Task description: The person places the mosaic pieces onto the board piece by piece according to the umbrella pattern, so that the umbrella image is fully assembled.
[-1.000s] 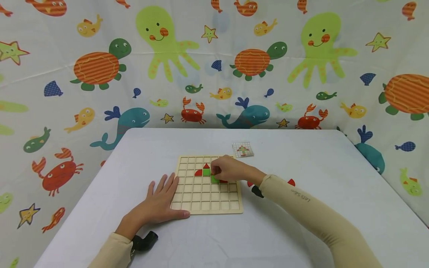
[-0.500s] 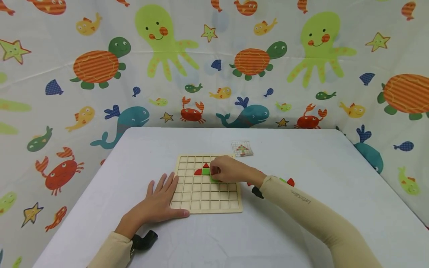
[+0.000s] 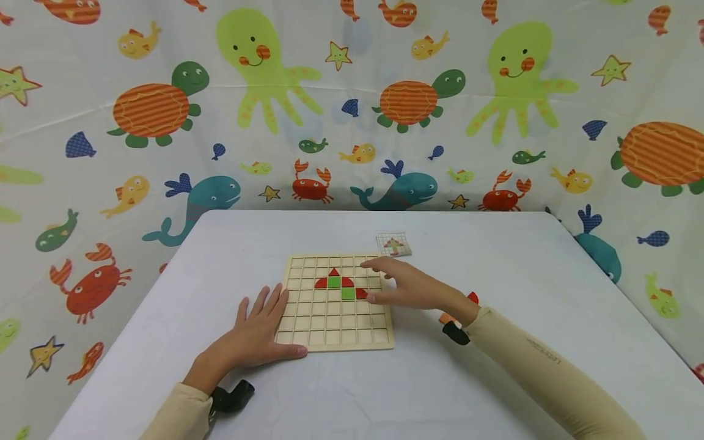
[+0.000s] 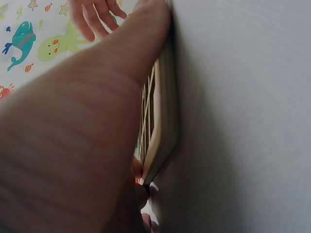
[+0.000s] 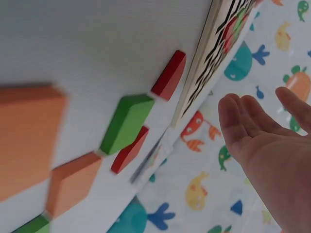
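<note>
A wooden grid board lies on the table. In its cells sit a red triangle, an upper green square with a red curved-edge piece on its left and another red piece on its right, a lower green square, and a red piece partly behind my right thumb. My left hand rests spread at the board's left side, thumb along its near edge. My right hand hovers over the board's right side, fingers extended, holding nothing.
A small card with a printed pattern lies beyond the board. Right of the board, partly behind my right arm, lie loose pieces: a green block, an orange block, a red piece and others. A sea-animal curtain hangs behind the table.
My right hand has let go of the red piece beside the upper green square, unbent its fingers and drawn back to the right. My left hand has stayed in place.
</note>
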A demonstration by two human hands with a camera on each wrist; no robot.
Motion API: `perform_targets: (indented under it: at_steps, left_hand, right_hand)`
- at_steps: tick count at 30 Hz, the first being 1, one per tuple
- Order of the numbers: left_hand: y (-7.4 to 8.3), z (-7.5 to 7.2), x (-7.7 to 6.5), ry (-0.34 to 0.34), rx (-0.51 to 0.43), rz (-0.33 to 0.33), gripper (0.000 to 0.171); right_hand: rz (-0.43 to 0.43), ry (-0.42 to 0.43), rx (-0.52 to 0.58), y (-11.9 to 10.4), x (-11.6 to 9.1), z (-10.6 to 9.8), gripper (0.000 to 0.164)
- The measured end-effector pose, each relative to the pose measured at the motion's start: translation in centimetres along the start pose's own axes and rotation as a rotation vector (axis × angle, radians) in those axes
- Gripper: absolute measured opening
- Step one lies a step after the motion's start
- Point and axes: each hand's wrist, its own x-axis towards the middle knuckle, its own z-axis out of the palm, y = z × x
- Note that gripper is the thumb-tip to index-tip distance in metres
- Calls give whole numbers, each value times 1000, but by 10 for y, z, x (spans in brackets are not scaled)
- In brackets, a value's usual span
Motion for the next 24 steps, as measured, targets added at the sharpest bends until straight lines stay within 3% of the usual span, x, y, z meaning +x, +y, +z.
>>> perform_targets:
  at_steps: [12, 24]
  left_hand:
    - [2, 0, -2, -10, -21, 3, 135]
    - [3, -5, -4, 1, -21, 11, 135]
  right_hand:
    - [80, 120, -30, 22, -65, -22, 67]
    - [74, 172, -117, 42, -121, -27, 42]
